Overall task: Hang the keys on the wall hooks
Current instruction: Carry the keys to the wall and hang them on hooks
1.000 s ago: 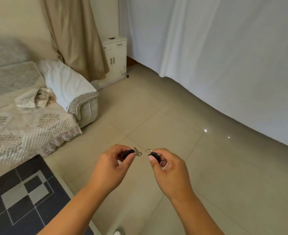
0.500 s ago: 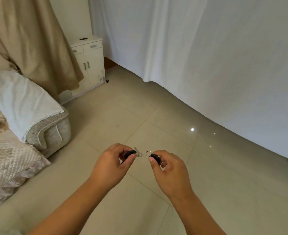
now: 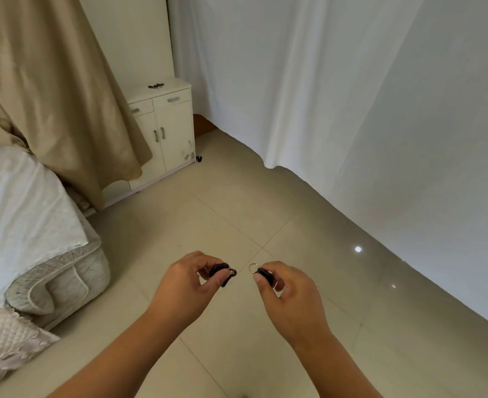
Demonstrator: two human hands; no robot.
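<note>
Since half a second ago the view has swung further right and upward, so the white cabinet (image 3: 162, 130) and beige curtain (image 3: 56, 90) sit larger and more central, while both hands hold about the same pose low in the middle. Two bare forearms reach forward over the glossy beige floor tiles (image 3: 237, 214), wrists slightly bent. Left hand (image 3: 185, 285) pinches a black-headed key (image 3: 219, 270) between thumb and forefinger, with a small brownish metal piece at its tip. Right hand (image 3: 288, 294) pinches a second black-headed key (image 3: 264, 274), its thin round metal ring (image 3: 253, 268) poking out toward the left one; the two keys are near but apart. One quilted sofa arm (image 3: 62, 280) carries a white textured cloth (image 3: 21, 214). White drapes (image 3: 337, 110) hang along the right.
</note>
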